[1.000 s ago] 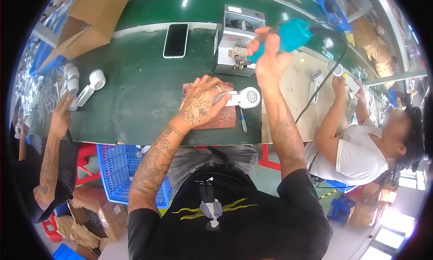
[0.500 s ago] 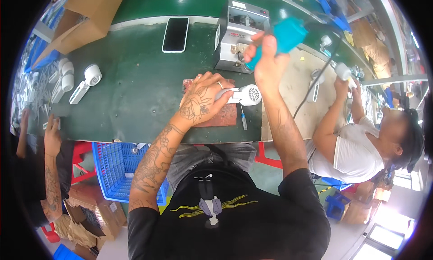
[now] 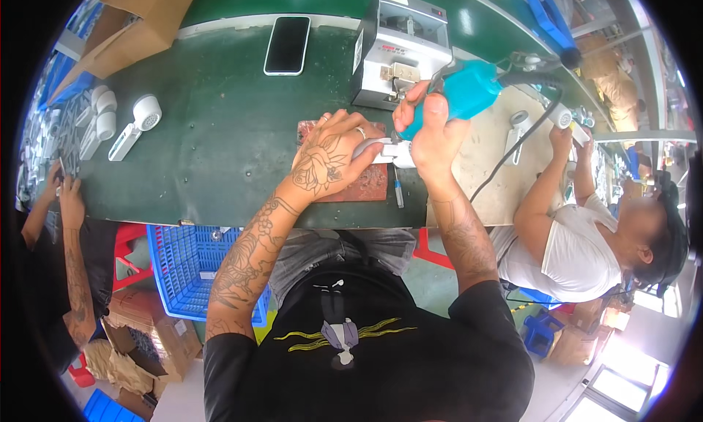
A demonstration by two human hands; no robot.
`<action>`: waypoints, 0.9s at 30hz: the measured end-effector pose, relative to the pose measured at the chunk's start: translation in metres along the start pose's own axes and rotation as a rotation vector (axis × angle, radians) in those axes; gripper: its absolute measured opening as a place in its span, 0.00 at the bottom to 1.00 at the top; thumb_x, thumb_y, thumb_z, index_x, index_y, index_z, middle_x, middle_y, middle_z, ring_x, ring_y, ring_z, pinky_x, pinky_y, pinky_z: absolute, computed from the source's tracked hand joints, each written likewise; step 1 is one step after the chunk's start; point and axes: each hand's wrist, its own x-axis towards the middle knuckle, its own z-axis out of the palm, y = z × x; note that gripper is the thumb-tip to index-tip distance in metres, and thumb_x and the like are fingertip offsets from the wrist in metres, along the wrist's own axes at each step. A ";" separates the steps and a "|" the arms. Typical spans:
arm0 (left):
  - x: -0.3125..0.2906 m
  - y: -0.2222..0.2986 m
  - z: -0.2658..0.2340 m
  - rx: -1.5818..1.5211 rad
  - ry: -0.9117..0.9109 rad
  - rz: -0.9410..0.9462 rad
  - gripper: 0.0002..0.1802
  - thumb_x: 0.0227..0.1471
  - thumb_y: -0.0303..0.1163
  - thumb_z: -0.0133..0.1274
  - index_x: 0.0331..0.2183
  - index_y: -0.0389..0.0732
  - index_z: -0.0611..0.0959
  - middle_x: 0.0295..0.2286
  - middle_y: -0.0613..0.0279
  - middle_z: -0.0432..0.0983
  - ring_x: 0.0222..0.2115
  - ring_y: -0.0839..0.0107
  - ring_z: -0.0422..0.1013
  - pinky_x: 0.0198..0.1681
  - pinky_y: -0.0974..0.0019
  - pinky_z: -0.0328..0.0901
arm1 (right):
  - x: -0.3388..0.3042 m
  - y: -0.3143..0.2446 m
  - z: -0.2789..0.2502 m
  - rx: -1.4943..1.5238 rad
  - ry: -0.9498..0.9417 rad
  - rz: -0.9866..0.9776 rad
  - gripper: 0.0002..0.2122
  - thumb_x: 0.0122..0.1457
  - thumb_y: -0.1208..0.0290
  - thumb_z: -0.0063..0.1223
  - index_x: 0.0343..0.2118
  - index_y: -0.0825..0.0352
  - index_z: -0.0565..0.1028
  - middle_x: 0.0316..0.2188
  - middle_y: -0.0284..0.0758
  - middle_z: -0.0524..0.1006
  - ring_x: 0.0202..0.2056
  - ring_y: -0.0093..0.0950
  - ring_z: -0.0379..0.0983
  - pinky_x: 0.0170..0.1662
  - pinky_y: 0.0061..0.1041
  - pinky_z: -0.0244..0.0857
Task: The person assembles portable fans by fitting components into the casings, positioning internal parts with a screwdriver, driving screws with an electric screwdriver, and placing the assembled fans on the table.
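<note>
Smooth white plastic device (image 3: 387,152), teal screwdriver (image 3: 460,94)

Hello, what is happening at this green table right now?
A person works at a green bench. The left hand presses a small white device onto a reddish mat. The right hand grips a teal electric screwdriver, tip down on the device. A co-worker handles a similar white part nearby.
</note>
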 end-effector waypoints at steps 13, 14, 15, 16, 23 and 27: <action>-0.002 -0.006 0.007 0.114 0.086 0.081 0.15 0.60 0.40 0.55 0.40 0.41 0.87 0.40 0.57 0.76 0.44 0.54 0.71 0.53 0.49 0.64 | 0.002 0.000 0.001 0.006 0.033 0.016 0.21 0.71 0.53 0.52 0.37 0.71 0.70 0.22 0.35 0.70 0.22 0.27 0.69 0.26 0.29 0.66; -0.002 -0.005 0.006 0.116 0.092 0.083 0.15 0.60 0.40 0.55 0.40 0.41 0.87 0.40 0.57 0.76 0.44 0.54 0.71 0.53 0.49 0.64 | 0.004 -0.002 0.000 -0.039 0.038 0.032 0.21 0.71 0.52 0.51 0.37 0.71 0.71 0.21 0.35 0.70 0.22 0.27 0.69 0.26 0.29 0.66; -0.002 -0.002 0.006 0.109 0.080 0.070 0.15 0.60 0.40 0.55 0.40 0.40 0.87 0.40 0.57 0.76 0.44 0.54 0.71 0.53 0.49 0.64 | 0.005 -0.004 -0.002 -0.081 0.042 0.047 0.21 0.71 0.52 0.50 0.38 0.72 0.72 0.21 0.34 0.70 0.22 0.27 0.70 0.26 0.28 0.66; -0.002 0.000 0.006 0.103 0.069 0.057 0.15 0.60 0.40 0.55 0.40 0.40 0.87 0.40 0.57 0.76 0.44 0.54 0.71 0.53 0.49 0.64 | 0.012 -0.006 -0.003 -0.079 0.036 0.043 0.21 0.71 0.52 0.50 0.38 0.72 0.72 0.21 0.34 0.70 0.22 0.27 0.70 0.26 0.28 0.66; -0.001 -0.001 0.002 0.030 0.061 0.045 0.13 0.60 0.40 0.55 0.40 0.43 0.87 0.39 0.58 0.76 0.43 0.55 0.71 0.52 0.50 0.65 | 0.064 0.006 0.008 -0.008 0.171 -0.197 0.15 0.71 0.61 0.54 0.36 0.72 0.75 0.21 0.31 0.74 0.21 0.22 0.72 0.25 0.23 0.65; 0.000 -0.001 0.004 0.056 0.070 0.059 0.13 0.60 0.40 0.55 0.40 0.44 0.87 0.39 0.59 0.77 0.42 0.56 0.71 0.52 0.52 0.65 | 0.065 0.022 -0.002 -0.062 0.078 -0.259 0.18 0.72 0.56 0.50 0.37 0.71 0.72 0.21 0.34 0.72 0.22 0.27 0.72 0.27 0.27 0.67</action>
